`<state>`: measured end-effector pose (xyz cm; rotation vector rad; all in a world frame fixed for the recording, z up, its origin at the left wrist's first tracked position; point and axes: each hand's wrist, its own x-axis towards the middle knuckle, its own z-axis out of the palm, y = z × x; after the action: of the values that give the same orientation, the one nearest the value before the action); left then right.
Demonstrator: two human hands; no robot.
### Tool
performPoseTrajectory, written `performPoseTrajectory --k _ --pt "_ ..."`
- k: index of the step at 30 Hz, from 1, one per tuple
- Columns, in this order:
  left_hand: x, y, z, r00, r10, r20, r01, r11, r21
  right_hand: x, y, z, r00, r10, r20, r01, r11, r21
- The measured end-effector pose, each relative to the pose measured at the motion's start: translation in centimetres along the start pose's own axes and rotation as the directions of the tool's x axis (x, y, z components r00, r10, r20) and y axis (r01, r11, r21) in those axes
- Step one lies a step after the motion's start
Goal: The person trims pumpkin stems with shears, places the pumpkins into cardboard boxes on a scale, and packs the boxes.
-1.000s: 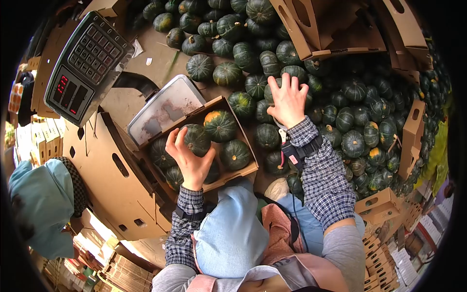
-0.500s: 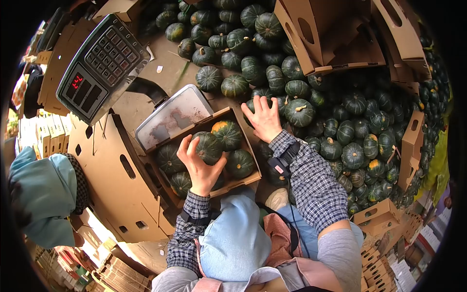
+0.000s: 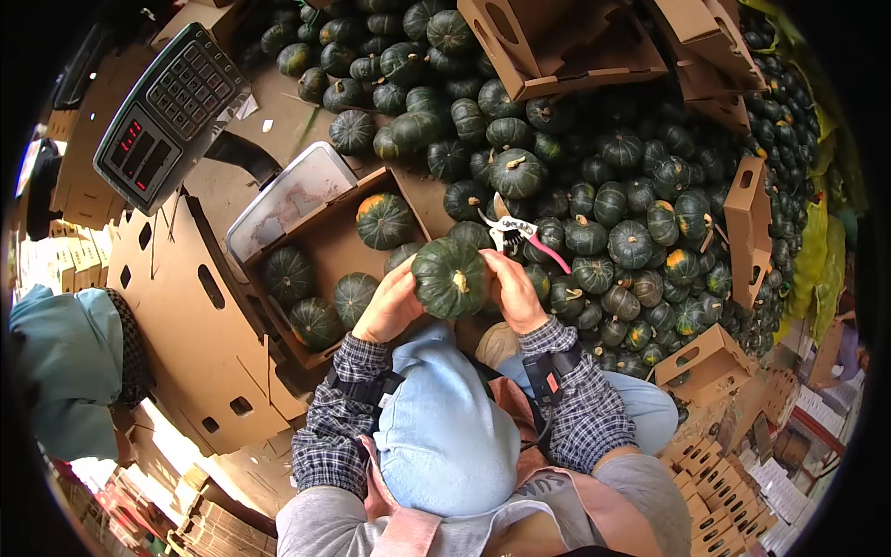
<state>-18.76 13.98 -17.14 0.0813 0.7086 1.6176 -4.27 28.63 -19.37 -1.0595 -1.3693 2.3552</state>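
Observation:
A dark green pumpkin (image 3: 449, 280) with a pale stem facing me is held between both hands at the near right edge of an open cardboard box (image 3: 320, 223). My left hand (image 3: 390, 308) grips its left side, and my right hand (image 3: 513, 290) grips its right side. Pruning shears (image 3: 518, 229) with white and pink handles show just beyond my right fingertips, blades apart; whether they touch that hand I cannot tell. Inside the box sit several pumpkins, among them one with an orange patch (image 3: 385, 221). The held pumpkin and my left hand hide part of the box.
Behind the box is a metal scale platform (image 3: 295, 197), with its lit display unit (image 3: 169, 116) at left. A large pumpkin pile (image 3: 631, 232) spreads to the right. Cardboard cartons (image 3: 566, 46) stand on it, and another carton (image 3: 190, 320) is at left beside a person (image 3: 70, 362).
My left hand has lifted a pumpkin from the box toward me. My right hand has come back from the pile onto it. The shears now show, and the view has shifted.

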Motion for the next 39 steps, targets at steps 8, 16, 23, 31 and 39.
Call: performPoseTrajectory --k 8,16,23,31,39 --pt "-1.9 -1.0 -3.0 0.997 0.046 -0.065 -0.062 0.959 -0.275 1.0 1.3 -2.8 0.845 -0.322 -0.428 -0.484 -0.117 -0.867" --pt "-2.9 0.0 -2.3 0.987 0.154 -0.053 -0.161 0.885 -0.436 0.1 -1.6 -3.6 0.91 -0.309 -0.277 -0.384 -0.372 -0.845" --pt "-2.8 0.1 -3.0 0.981 0.192 -0.002 -0.177 0.903 -0.391 -5.9 -6.8 -4.8 0.985 -0.098 0.144 0.173 0.499 -0.849" --pt "-3.5 1.3 -0.1 0.988 0.028 -0.152 -0.071 0.955 -0.288 -3.0 -9.7 0.5 0.745 -0.07 0.664 0.666 0.021 -0.745" --pt "-3.4 0.4 -1.5 0.982 -0.182 0.041 0.186 0.93 -0.317 -1.8 -12.1 2.2 0.7 0.008 0.714 0.653 -0.412 -0.635"
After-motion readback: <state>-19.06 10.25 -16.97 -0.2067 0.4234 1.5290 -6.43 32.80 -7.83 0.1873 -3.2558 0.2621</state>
